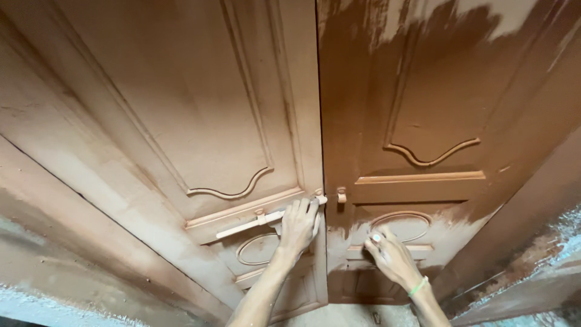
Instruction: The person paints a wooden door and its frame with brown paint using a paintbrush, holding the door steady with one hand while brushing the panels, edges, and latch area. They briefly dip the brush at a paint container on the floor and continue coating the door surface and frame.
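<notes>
My left hand (298, 225) grips the bolt (260, 221) at the left door (151, 109) edge, steadying the leaf. My right hand (390, 254), fingers curled, presses the right door (448, 91) panel; what it pinches, I cannot tell.

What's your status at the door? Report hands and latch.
Left hand on the slide bolt, left door leaf. Right hand flat against the right door leaf, lower panel, green wristband. Right leaf darker, wet-looking; nothing blocking.
</notes>
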`<state>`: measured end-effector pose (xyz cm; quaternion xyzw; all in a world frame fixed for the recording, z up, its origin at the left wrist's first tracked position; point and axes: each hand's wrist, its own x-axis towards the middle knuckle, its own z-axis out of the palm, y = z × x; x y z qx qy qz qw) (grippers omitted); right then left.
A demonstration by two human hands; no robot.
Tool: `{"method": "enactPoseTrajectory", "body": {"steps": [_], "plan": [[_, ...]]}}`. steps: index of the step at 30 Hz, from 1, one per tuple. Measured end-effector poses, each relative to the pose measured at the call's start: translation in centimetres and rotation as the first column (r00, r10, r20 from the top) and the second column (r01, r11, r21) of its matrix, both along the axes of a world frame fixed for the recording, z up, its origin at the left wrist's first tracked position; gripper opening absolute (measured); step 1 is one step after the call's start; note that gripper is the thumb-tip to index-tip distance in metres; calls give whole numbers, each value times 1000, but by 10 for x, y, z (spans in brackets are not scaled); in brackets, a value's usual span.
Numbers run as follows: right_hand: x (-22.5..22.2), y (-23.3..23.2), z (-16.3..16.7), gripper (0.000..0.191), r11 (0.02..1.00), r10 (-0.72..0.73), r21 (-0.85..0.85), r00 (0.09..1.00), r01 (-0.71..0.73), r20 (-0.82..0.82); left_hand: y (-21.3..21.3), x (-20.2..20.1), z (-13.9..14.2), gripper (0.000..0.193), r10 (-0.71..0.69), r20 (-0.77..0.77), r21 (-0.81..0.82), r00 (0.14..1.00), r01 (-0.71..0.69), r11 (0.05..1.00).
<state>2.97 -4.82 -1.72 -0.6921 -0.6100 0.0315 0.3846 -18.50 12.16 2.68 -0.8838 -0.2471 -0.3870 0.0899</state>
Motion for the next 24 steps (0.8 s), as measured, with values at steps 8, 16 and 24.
{"method": "enactPoseTrajectory", "body": {"steps": [8, 16, 24], "plan": [[22, -69, -51, 31, 969, -86, 110, 718, 221, -690, -32, -3, -17, 40, -67, 152, -181, 986, 94, 979], [2, -118, -51, 28, 810, 308, 300, 70, 504, -949, -87, 29, -38, 79, -87, 75, -353, 993, 108, 929], [-2, -165, -41, 38, 878, 367, 201, -341, 435, -865, -160, 74, -50, 81, -90, 13, -356, 996, 89, 930]]}}
